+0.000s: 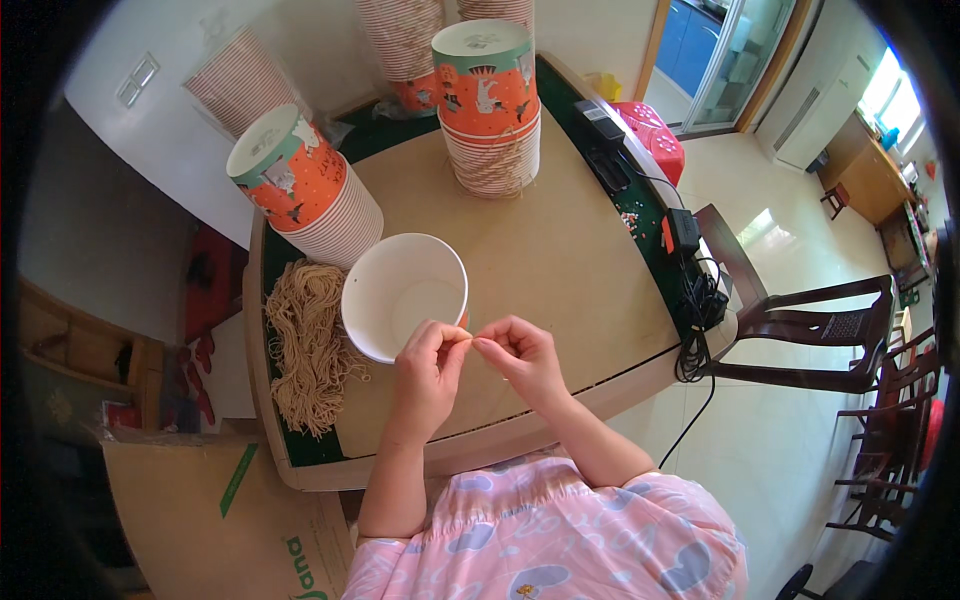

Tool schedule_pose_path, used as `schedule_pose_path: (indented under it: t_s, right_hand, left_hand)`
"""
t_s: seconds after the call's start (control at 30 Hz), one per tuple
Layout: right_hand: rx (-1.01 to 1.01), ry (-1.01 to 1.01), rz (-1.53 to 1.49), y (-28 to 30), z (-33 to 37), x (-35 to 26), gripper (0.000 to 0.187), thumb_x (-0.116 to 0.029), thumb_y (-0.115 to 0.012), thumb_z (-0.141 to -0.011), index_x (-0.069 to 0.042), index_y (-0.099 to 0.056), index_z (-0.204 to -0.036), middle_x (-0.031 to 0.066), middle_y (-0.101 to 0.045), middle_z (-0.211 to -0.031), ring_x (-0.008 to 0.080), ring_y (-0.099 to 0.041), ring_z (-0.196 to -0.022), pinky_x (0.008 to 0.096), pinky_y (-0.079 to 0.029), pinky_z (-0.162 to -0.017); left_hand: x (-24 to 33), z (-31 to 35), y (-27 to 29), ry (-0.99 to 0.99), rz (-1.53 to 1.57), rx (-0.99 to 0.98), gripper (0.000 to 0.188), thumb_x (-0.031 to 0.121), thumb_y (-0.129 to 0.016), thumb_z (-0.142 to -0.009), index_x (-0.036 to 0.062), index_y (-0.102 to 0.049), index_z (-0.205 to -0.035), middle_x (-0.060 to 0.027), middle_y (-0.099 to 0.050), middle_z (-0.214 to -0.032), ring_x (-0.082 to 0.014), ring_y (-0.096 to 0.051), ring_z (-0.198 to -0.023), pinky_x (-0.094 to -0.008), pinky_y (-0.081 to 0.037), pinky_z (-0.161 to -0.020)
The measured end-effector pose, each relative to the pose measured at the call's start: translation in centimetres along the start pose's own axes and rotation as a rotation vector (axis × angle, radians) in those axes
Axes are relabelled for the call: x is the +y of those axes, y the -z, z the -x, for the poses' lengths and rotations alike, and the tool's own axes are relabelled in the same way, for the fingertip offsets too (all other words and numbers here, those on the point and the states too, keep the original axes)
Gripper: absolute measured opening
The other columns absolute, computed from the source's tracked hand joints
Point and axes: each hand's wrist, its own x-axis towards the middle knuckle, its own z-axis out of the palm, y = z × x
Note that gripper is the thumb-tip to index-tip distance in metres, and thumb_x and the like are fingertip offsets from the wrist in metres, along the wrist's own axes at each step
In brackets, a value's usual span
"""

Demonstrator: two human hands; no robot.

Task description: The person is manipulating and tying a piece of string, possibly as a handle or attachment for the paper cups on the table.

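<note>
Both my hands meet in front of a white-lined paper bucket (388,295), which is tilted with its open mouth toward me. My left hand (430,365) is closed in a pinch, thumb against fingers, just at the bucket's near rim. Fingertip to fingertip with it, my right hand (522,360) pinches too. Whatever lies between the fingertips is too small to make out. A tangled bundle of beige cord (308,345) lies left of the bucket.
Stacks of orange-and-green paper buckets stand upside down at the left (305,185) and the back (487,105). Black adapters and cables (690,240) run along the table's right edge. A cardboard box (200,510) sits at lower left, a dark wooden chair (820,325) at right.
</note>
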Motion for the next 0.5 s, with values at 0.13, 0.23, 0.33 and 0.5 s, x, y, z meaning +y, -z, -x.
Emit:
schedule_pose_path:
  t_s: [0.13, 0.23, 0.33, 0.5]
  right_hand:
    - [0.04, -0.014, 0.017, -0.5, -0.6, 0.3, 0.011, -0.009, -0.068, -0.086, -0.002, -0.06, -0.082, -0.011, -0.038, -0.059, -0.0002, -0.03, -0.054, 0.0188, -0.024, -0.048]
    - [0.087, -0.029, 0.018, -0.4, -1.7, 1.4, 0.012, -0.009, -0.068, -0.085, -0.002, -0.06, -0.081, -0.0107, -0.039, -0.059, -0.0001, -0.031, -0.053, 0.0189, -0.024, -0.047]
    - [0.121, -0.022, 0.037, -0.5, -2.5, 2.9, 0.012, -0.01, -0.067, -0.086, -0.002, -0.06, -0.081, -0.0102, -0.04, -0.058, 0.0, -0.032, -0.053, 0.0193, -0.024, -0.047]
    - [0.097, 0.003, 0.1, -0.5, -2.6, 3.4, 0.009, -0.007, -0.065, -0.088, -0.001, -0.059, -0.083, -0.0075, -0.051, -0.06, -0.0013, -0.04, -0.053, 0.0172, -0.028, -0.047]
  left_hand:
    - [0.1, -0.6, 0.3, -0.038, -0.063, 0.009, 0.003, 0.001, -0.063, -0.085, 0.0003, -0.06, -0.086, -0.0086, -0.058, -0.077, -0.0173, -0.057, -0.064, -0.0282, -0.046, -0.058]
    - [0.2, -2.1, 1.0, -0.042, -0.071, 0.069, 0.006, 0.001, -0.061, -0.085, -0.0011, -0.065, -0.089, -0.0092, -0.062, -0.083, -0.0185, -0.059, -0.066, -0.029, -0.047, -0.058]
    - [-0.9, -3.3, 1.8, 0.014, -0.132, -0.04, 0.01, 0.001, -0.06, -0.086, -0.0018, -0.066, -0.094, -0.0095, -0.062, -0.087, -0.0169, -0.061, -0.077, -0.0275, -0.048, -0.065]
    - [-2.1, -3.7, 2.0, 0.029, -0.185, -0.138, 0.016, 0.0, -0.06, -0.083, -0.0008, -0.067, -0.097, -0.0099, -0.063, -0.087, -0.0177, -0.06, -0.072, -0.0276, -0.047, -0.064]
